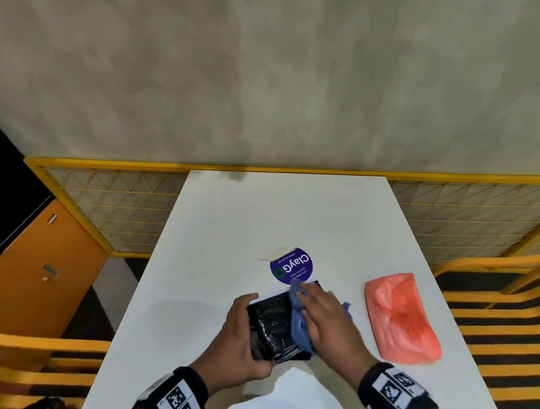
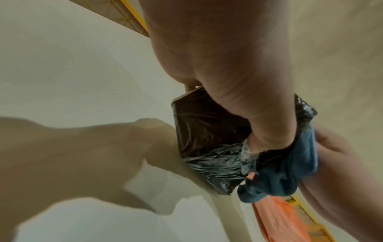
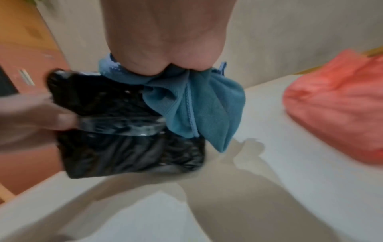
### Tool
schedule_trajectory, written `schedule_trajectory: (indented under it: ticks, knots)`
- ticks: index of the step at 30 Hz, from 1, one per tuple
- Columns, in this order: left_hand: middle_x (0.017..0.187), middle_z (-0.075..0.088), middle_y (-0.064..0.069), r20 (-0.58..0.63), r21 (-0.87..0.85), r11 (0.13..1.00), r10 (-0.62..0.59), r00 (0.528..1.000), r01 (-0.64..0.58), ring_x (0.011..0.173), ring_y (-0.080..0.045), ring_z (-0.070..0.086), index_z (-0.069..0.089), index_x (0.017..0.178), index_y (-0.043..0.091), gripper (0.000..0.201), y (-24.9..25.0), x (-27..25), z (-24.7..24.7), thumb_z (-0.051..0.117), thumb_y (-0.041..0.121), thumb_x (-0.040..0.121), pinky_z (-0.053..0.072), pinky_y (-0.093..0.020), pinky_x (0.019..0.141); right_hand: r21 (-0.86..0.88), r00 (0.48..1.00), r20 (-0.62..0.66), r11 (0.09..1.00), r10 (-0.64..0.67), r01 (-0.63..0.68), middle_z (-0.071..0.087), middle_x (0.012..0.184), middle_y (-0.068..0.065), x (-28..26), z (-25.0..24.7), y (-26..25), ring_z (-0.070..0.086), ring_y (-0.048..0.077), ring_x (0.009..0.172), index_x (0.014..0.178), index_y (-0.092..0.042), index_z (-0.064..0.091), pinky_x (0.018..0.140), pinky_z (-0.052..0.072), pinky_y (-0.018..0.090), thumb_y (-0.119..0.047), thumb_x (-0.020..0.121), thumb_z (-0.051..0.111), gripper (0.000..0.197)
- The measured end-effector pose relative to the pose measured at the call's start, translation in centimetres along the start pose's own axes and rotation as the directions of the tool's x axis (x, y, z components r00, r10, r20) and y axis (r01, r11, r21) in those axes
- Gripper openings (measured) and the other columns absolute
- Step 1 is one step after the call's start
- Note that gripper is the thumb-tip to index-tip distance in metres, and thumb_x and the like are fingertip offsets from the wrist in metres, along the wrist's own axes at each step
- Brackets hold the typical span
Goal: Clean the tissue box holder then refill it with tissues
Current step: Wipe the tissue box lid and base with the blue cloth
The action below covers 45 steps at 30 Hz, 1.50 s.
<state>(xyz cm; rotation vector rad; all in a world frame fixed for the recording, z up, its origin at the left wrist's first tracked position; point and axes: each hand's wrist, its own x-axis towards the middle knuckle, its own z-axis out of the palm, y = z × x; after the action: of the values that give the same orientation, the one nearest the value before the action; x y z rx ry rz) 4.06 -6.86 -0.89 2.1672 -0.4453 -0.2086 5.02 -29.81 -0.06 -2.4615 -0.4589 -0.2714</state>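
A glossy black tissue box holder (image 1: pixel 270 323) (image 2: pixel 207 131) (image 3: pixel 116 147) is held tilted over the near middle of the white table (image 1: pixel 262 219). My left hand (image 1: pixel 246 326) (image 2: pixel 238 81) (image 3: pixel 27 117) grips its left side, thumb on top. My right hand (image 1: pixel 323 316) (image 3: pixel 161 41) (image 2: pixel 342 180) holds a bunched blue cloth (image 1: pixel 298 327) (image 2: pixel 290 163) (image 3: pixel 199 104) and presses it on the holder's right side. A pink plastic pack of tissues (image 1: pixel 402 316) (image 2: pixel 277 217) (image 3: pixel 339 104) lies on the table to the right.
A round purple sticker (image 1: pixel 292 268) with a scrap of white paper (image 1: pixel 276 254) beside it lies just beyond the holder. A yellow mesh partition (image 1: pixel 125 205) runs behind the table. An orange cabinet (image 1: pixel 30 272) stands left, yellow-and-black slatted seating (image 1: pixel 503 319) right.
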Motion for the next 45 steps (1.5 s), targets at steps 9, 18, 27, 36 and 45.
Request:
schedule_trajectory:
  ticks: [9, 18, 27, 36, 45]
  knots:
    - [0.141, 0.032, 0.010, 0.070, 0.020, 1.000, -0.023, 0.997, 0.021, 0.132, -0.007, 0.040, 0.008, 0.142, 0.041, 0.108, 0.6, 0.8, -0.9, 0.081, 0.041, 0.062, 0.040, -0.026, 0.111, 0.262, 0.844, 0.024, 0.811, 0.536, -0.523, 0.064, 0.111, 0.000, -0.3, -4.6, 6.3, 0.060, 0.021, 0.108, 0.112, -0.027, 0.062, 0.082, 0.039, 0.022, -0.011, 0.100, 0.046, 0.026]
    - [0.128, 0.052, 0.013, 0.009, -0.186, 0.981, 0.053, 0.999, -0.050, 0.120, 0.000, 0.055, 0.028, 0.138, 0.032, 0.098, 0.3, 1.2, -0.1, 0.084, 0.004, 0.062, 0.047, -0.018, 0.101, -0.015, 0.942, 0.115, 0.948, -0.315, 0.319, 0.059, 0.135, -0.002, 0.7, -1.0, -5.8, 0.052, 0.017, 0.125, 0.122, -0.025, 0.061, 0.109, 0.035, 0.039, -0.032, 0.091, 0.052, 0.033]
    - [0.137, 0.041, 0.003, 0.025, -0.046, 0.998, -0.044, 0.999, 0.045, 0.126, -0.009, 0.051, 0.015, 0.140, 0.038, 0.107, -0.7, 0.2, 0.4, 0.085, 0.036, 0.060, 0.050, -0.029, 0.102, 0.112, 0.999, 0.042, 0.994, 0.008, -0.013, 0.050, 0.140, -0.007, 0.3, -1.3, 3.2, 0.039, -0.002, 0.132, 0.128, -0.019, 0.060, 0.111, 0.024, 0.013, -0.025, 0.095, 0.044, 0.038]
    - [0.139, 0.041, 0.006, 0.046, -0.075, 0.993, -0.090, 0.995, 0.094, 0.128, -0.005, 0.049, 0.006, 0.136, 0.052, 0.111, -0.4, 0.7, -0.5, 0.087, 0.040, 0.061, 0.047, -0.029, 0.107, 0.307, 0.885, 0.020, 0.840, 0.464, -0.448, 0.062, 0.111, -0.005, 0.8, -4.0, 5.9, 0.059, 0.017, 0.109, 0.107, -0.031, 0.061, 0.084, 0.040, 0.019, -0.010, 0.098, 0.049, 0.026]
    - [0.138, 0.045, 0.003, 0.017, -0.101, 0.995, -0.021, 1.000, 0.022, 0.126, -0.009, 0.055, 0.020, 0.135, 0.048, 0.102, -0.5, 0.7, 0.4, 0.088, 0.028, 0.062, 0.052, -0.030, 0.100, 0.017, 0.945, 0.095, 0.950, -0.313, 0.312, 0.059, 0.135, 0.007, 0.6, 0.6, -2.8, 0.049, 0.022, 0.127, 0.125, -0.014, 0.061, 0.107, 0.038, 0.035, -0.021, 0.091, 0.050, 0.036]
